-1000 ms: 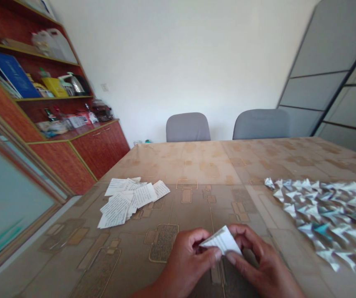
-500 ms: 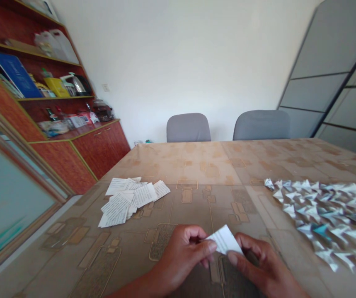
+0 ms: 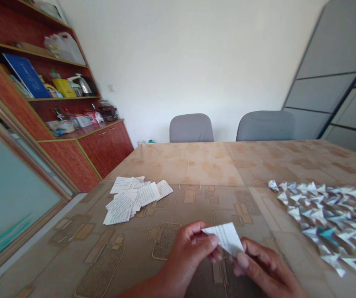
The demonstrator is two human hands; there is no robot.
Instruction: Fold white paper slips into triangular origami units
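Both hands hold one small folded piece of printed paper [image 3: 226, 237] just above the table [image 3: 196, 165], low in the middle of the view. My left hand [image 3: 190, 248] pinches its left corner between thumb and fingers. My right hand [image 3: 260, 269] grips its lower right tip with the thumb pressed on it. The paper forms a rough triangle with lines of text on it.
A loose pile of printed paper slips [image 3: 136, 198] lies to the left. Several folded paper triangles [image 3: 327, 215] cover the table's right side. Two grey chairs [image 3: 192, 128] stand at the far edge. A red wooden cabinet [image 3: 81, 145] with cluttered shelves lines the left wall.
The hands have shifted slightly right and the folded paper has turned, its point now facing down to the right. The camera has drifted a little, moving everything in view rightward.
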